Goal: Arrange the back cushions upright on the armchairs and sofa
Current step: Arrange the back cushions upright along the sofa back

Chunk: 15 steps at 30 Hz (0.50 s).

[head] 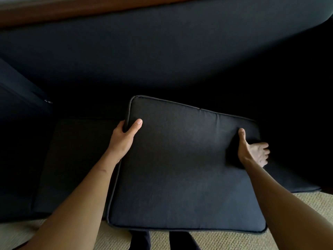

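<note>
Both hands, left hand (124, 136) and right hand (252, 150), clamp back cushion (180, 168) flat over sofa (162, 51); next, tip upright against backrest.

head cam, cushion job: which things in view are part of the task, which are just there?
In the task:
dark cushion, held flat
left hand, gripping its left edge
right hand, gripping its right edge
sofa backrest
seat cushion

Just there:
woven rug
wooden trim above the backrest
</note>
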{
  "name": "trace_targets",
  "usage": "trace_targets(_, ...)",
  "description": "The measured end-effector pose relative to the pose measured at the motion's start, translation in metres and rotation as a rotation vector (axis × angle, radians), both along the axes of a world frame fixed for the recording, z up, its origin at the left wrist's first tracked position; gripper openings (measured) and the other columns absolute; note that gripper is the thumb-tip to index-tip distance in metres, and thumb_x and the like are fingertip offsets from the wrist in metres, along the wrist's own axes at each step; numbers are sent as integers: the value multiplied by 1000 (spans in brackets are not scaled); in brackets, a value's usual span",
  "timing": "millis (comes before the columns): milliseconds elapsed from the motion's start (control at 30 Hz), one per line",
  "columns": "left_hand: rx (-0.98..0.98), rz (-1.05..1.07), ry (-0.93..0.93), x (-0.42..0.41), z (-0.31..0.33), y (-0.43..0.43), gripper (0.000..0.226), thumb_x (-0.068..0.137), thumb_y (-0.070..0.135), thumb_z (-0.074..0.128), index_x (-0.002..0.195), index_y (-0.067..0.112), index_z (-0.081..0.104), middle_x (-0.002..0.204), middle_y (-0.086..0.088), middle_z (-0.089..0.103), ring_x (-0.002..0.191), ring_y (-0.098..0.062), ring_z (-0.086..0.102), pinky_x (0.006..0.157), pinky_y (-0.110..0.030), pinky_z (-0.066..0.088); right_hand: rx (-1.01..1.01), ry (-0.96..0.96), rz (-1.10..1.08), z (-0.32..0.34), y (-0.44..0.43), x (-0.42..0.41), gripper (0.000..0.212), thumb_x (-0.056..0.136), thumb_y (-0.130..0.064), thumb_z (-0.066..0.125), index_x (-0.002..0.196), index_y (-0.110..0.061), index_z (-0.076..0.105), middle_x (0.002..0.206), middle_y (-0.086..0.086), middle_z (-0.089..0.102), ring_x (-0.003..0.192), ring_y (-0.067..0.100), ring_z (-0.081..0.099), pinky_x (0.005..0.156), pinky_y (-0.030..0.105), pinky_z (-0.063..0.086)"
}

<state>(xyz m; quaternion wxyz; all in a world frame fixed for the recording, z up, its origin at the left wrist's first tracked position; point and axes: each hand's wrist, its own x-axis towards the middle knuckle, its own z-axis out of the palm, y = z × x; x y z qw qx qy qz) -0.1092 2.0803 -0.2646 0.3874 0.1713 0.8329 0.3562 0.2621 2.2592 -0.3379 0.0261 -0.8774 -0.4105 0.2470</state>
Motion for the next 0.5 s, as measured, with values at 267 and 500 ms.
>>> trace_targets(267, 74, 10, -15, -10, 30, -26, 52, 82, 80, 68, 119, 43, 62, 110, 23, 65, 99, 3, 60, 78, -18, 44, 84, 48, -16, 52, -30, 0, 123, 73, -97, 46, 146, 1, 34, 146, 28, 48, 136, 46, 44, 113, 57, 30)
trace_targets(500, 279, 64, 50, -53, 119, -82, 85, 68, 96, 62, 136, 44, 59, 122, 27, 63, 112, 4, 59, 93, -24, 45, 318, 157, -2, 168, -65, -57, 123, 71, -96, 49, 150, -3, 33, 147, 25, 46, 137, 45, 42, 112, 57, 31)
